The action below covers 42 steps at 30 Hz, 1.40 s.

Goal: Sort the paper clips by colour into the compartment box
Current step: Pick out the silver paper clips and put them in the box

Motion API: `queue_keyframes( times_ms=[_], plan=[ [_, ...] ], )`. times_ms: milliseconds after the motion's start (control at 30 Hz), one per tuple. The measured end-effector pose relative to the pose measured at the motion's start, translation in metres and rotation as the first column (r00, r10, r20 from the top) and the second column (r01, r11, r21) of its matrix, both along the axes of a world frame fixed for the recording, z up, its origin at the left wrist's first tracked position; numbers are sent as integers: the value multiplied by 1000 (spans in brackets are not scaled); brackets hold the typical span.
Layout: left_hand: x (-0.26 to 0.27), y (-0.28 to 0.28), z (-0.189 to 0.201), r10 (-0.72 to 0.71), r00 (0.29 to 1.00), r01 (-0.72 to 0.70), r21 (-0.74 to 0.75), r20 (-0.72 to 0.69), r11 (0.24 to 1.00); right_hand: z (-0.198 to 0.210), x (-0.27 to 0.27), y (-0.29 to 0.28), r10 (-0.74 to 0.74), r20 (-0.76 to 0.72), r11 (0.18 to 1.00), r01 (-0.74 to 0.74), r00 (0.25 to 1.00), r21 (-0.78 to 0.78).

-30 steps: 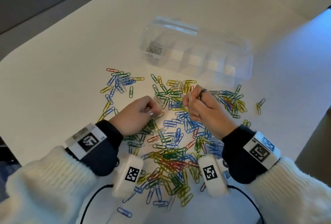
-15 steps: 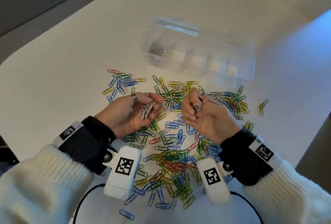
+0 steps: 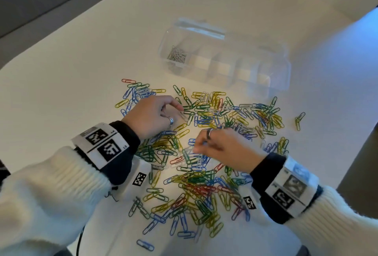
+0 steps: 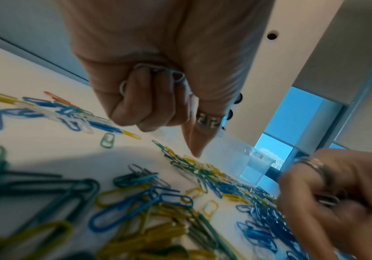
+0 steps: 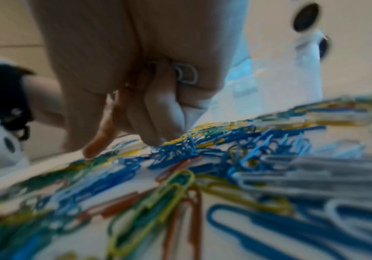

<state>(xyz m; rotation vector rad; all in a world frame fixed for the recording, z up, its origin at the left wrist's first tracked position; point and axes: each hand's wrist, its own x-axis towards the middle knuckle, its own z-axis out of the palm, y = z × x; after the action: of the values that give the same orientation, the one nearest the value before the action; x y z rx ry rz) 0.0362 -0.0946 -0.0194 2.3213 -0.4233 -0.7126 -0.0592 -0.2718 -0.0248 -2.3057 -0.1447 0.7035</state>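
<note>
A big loose pile of paper clips [image 3: 196, 165] in blue, green, yellow, red and white covers the white table [image 3: 81, 61]. Behind it stands the clear compartment box [image 3: 255, 51]; its leftmost compartment holds silver-white clips [image 3: 177, 54], and the other compartments look bare. My left hand [image 3: 178, 110] lies palm down at the pile's upper left, fingers curled round a bunch of white clips [image 4: 169, 73], index finger stretched out. My right hand [image 3: 199, 146] dips its fingertips into the pile's middle, with white clips [image 5: 186, 74] tucked in its palm.
A few stray clips lie apart: a green and blue pair [image 3: 299, 120] at the right, one blue clip [image 3: 145, 244] near me. The table's right edge [image 3: 364, 129] drops off close to the pile. A black cable [image 3: 78, 241] runs below my left wrist.
My left hand has turned palm down, closing over its white clips, and moved to the pile's upper left. My right hand has dropped from in front of the box into the pile's middle.
</note>
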Motion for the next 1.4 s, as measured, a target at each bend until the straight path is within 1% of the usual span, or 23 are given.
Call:
queue_keyframes(
  times_ms=[33, 100, 233, 333, 433, 533, 600, 667, 700, 767, 800, 833, 867, 933, 967, 1067, 1133, 1200, 1233, 1267, 1300, 1367, 1400],
  plan=[
    [0, 0, -2, -37, 999, 36, 21, 18, 999, 0, -2, 1, 110, 10, 988, -109, 994, -110],
    [-1, -2, -4, -48, 998, 47, 18, 33, 999, -2, -4, 3, 205, -34, 952, -207, 978, -226],
    [-2, -8, -11, -45, 997, 43, 38, 67, 998, -5, -3, 2, 185, -33, 942, -187, 982, -279],
    [1, -10, -16, -61, 994, 54, 72, 91, 996, -4, -3, 1, 137, 17, 973, -131, 990, -191],
    [1, -11, -20, -82, 989, 66, 131, 123, 989, -2, -6, -2, 1, 72, 1000, 0, 997, -15],
    [1, -11, -20, -128, 984, 103, 185, 126, 977, -3, -11, -7, -164, 81, 980, 154, 983, 125],
    [2, -9, -19, -158, 983, 138, 201, 90, 970, -1, -12, -7, -285, 2, 922, 274, 958, 273],
    [3, -6, -17, -136, 990, 129, 140, 39, 982, 2, -12, -6, -410, -194, 776, 453, 891, 439],
    [3, -4, -14, -105, 994, 103, 88, 13, 991, 3, -10, -7, -452, -272, 695, 526, 850, 489],
    [3, 1, -9, 14, 991, -23, -59, -137, 998, 2, -7, -10, -508, -315, 606, 593, 802, 531],
    [2, 4, -6, 88, 952, -137, -149, -295, 979, 1, -5, -12, -523, -312, 594, 602, 793, 534],
    [1, 7, -3, 126, 873, -264, -238, -471, 935, 0, -2, -15, -533, -304, 596, 606, 789, 527],
    [1, 12, -2, 96, 777, -367, -324, -623, 872, 0, 2, -18, -543, -290, 611, 608, 788, 508],
    [-2, 20, -1, -89, 617, -481, -464, -782, 744, -2, 13, -24, -559, -242, 671, 604, 793, 431],
    [-4, 22, 1, -170, 574, -511, -513, -801, 690, -4, 19, -26, -559, -188, 721, 586, 807, 370],
    [-7, 24, 3, -231, 517, -582, -537, -824, 611, -6, 38, -28, -482, 24, 867, 473, 876, 156],
    [-8, 18, 3, -194, 500, -604, -501, -844, 620, -3, 50, -28, -406, 151, 912, 411, 901, -3],
    [-5, 7, 1, -108, 488, -609, -426, -866, 668, -1, 58, -28, -319, 236, 926, 355, 918, -129],
    [-2, -1, 1, -37, 496, -600, -373, -867, 708, -3, 61, -29, -279, 269, 925, 333, 922, -182],
    [1, -10, 1, 44, 540, -570, -327, -841, 754, -5, 64, -29, -242, 294, 923, 313, 925, -225],
    [4, -20, 1, 125, 637, -509, -293, -761, 809, -7, 66, -29, -218, 309, 918, 302, 926, -257],
    [10, -41, 0, 205, 891, -304, -197, -406, 932, -11, 69, -28, -210, 324, 906, 308, 922, -289],
    [12, -51, -3, 185, 963, -211, -123, -194, 970, -12, 70, -28, -213, 326, 900, 315, 921, -301]
  ],
)
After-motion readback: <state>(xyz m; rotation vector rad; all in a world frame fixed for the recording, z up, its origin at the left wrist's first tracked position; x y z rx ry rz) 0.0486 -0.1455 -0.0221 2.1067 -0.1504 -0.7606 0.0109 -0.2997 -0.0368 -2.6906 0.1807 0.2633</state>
